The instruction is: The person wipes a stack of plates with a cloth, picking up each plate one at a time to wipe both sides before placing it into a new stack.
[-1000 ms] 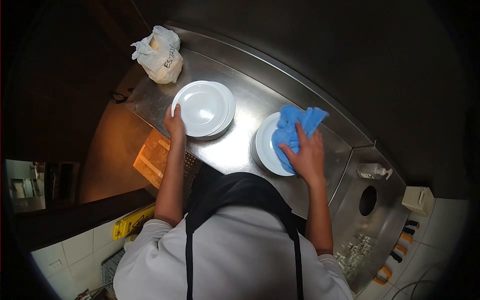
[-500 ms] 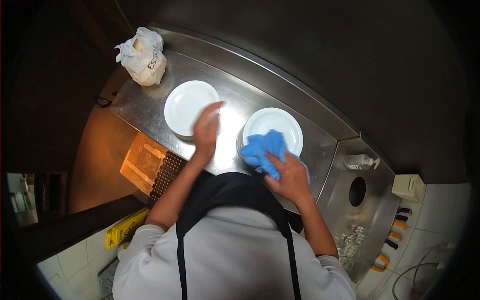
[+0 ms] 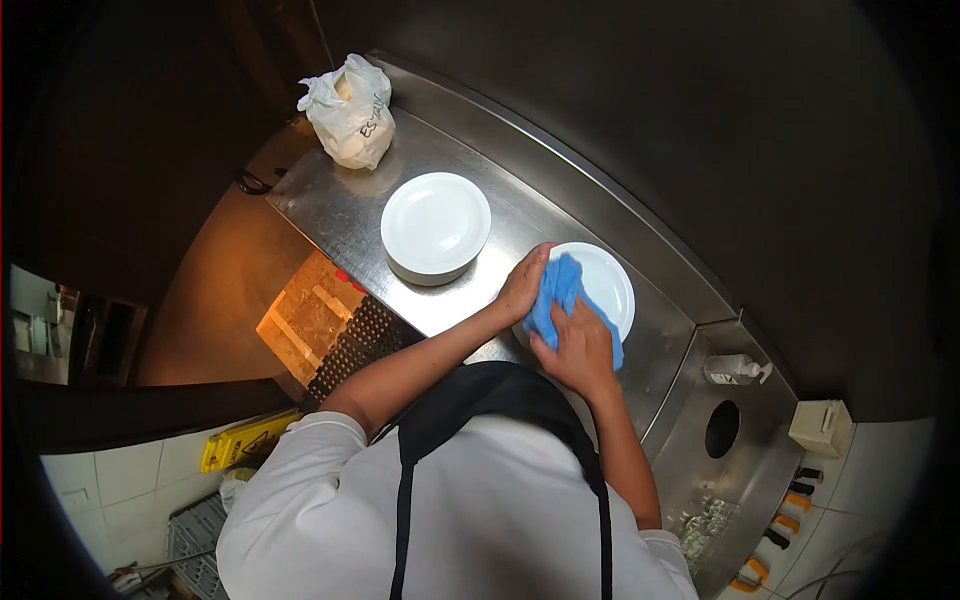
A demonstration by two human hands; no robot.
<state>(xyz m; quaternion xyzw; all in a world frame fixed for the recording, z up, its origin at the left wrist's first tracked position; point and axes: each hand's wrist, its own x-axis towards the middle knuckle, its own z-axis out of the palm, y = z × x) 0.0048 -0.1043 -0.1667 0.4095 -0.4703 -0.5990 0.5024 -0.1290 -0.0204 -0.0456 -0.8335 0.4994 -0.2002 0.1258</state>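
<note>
My right hand (image 3: pixel 580 350) is closed on a bunched blue cloth (image 3: pixel 556 290) and presses it onto a white plate (image 3: pixel 608 283). At that plate's left rim, my left hand (image 3: pixel 524 284) grips the edge, its fingertips partly hidden by the rim and the cloth. What lies under this plate is mostly covered by my hands. To the left, a stack of white plates (image 3: pixel 436 224) stands on the steel counter (image 3: pixel 480 150), apart from both hands.
A tied white plastic bag (image 3: pixel 352 115) with handwriting sits at the counter's far left end. On the right are a pump bottle (image 3: pixel 735 370), a round hole (image 3: pixel 722 428) in the steel and several knives on the wall. A yellow sign (image 3: pixel 245 440) is at lower left.
My left hand has moved right, from beside the left stack to the rim of the right plate. The cloth in my right hand has shifted across the plate. The view has turned slightly.
</note>
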